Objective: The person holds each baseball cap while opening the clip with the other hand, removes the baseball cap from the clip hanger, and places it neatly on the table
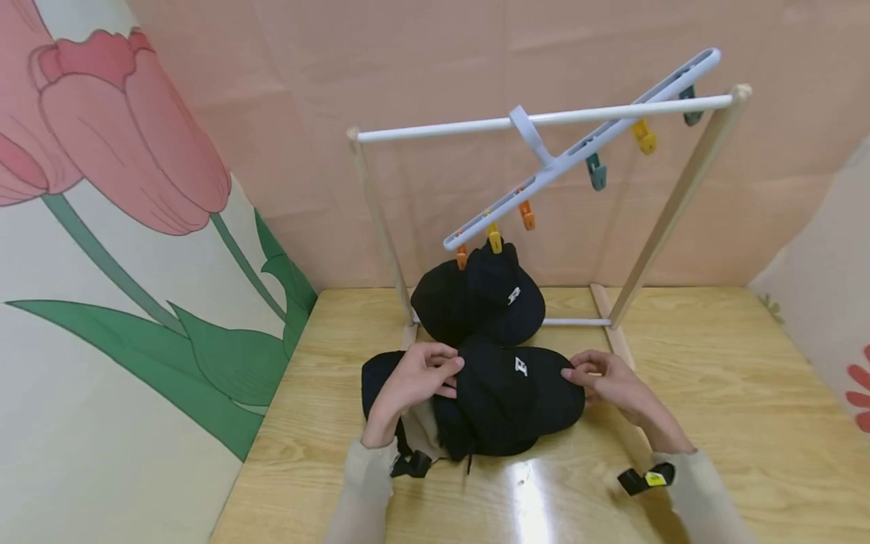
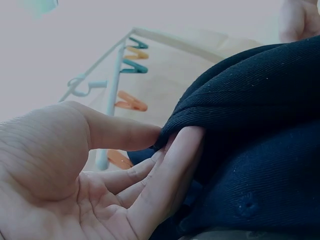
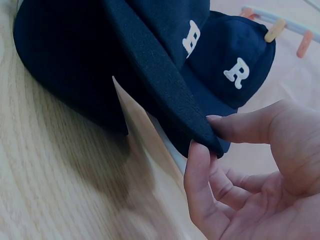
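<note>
Dark cap (image 1: 506, 404) is being held over the tabletop (image 1: 720, 378), left hand (image 1: 421, 375) pinching its crown (image 1: 492, 378), right hand (image 1: 609, 384) its brim (image 1: 559, 389). It is likely handling light and soft, the brim giving stiffer hold

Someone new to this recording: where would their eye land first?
Probably on the pale hanger, hooked on the rack's bar, with its colourful clips. Below it, the left hand pinches one edge of a dark cap and the right hand its brim. Big pink tulips at the head view's left also stand out.
</note>
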The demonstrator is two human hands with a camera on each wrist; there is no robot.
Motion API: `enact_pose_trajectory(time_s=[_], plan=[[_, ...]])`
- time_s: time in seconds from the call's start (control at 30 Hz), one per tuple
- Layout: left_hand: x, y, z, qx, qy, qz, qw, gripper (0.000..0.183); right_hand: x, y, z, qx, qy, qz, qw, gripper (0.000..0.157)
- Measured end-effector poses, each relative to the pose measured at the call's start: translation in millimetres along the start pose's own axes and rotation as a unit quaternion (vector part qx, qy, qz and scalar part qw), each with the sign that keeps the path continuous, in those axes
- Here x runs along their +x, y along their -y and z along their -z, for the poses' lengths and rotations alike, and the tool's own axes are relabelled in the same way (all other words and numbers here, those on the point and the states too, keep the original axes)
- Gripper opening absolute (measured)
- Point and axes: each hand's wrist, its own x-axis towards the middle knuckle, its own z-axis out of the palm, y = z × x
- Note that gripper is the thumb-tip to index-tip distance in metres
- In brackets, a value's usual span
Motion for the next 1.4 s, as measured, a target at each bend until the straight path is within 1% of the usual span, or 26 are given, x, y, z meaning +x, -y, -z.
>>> enact_pose_trajectory(time_s=[0.13,0.4,0.57,0.77,0.9,1.13,1.4], plan=[[0.1,-0.3,-0.3,0.006,-0.004,0.004,1.0,0.032,0,-1,-0.6,-0.001,0.001,-0.005,1.0,0.043],[1.8,2.8,0.9,0.016,-0.01,-0.005,0.9998,0.032,4,-4,-2.4,-0.003,0.004,-0.002,1.0,0.042],[0.1,3.4,2.4,0.031,-0.014,-0.014,0.9993,0.029,4,-4,-3.6,-0.003,0.004,-0.007,1.0,0.043],[-2.7,3.8,2.4,0.039,-0.015,-0.01,0.9991,0.025,4,-6,-6.9,0.002,0.009,-0.013,1.0,0.041],[-2.0,5.1,1.4,0.048,-0.009,-0.006,0.9988,0.022,4,-10,-8.5,-0.004,0.005,-0.017,1.0,0.041],[-1.4,5.2,-1.7,0.064,0.011,0.012,0.9978,0.02,5,-14,-9.9,-0.008,0.0,-0.023,1.0,0.041],[-0.4,5.1,-3.1,0.084,0.017,0.021,0.9961,0.017,6,-16,-9.7,-0.022,-0.002,-0.026,0.999,0.039]])
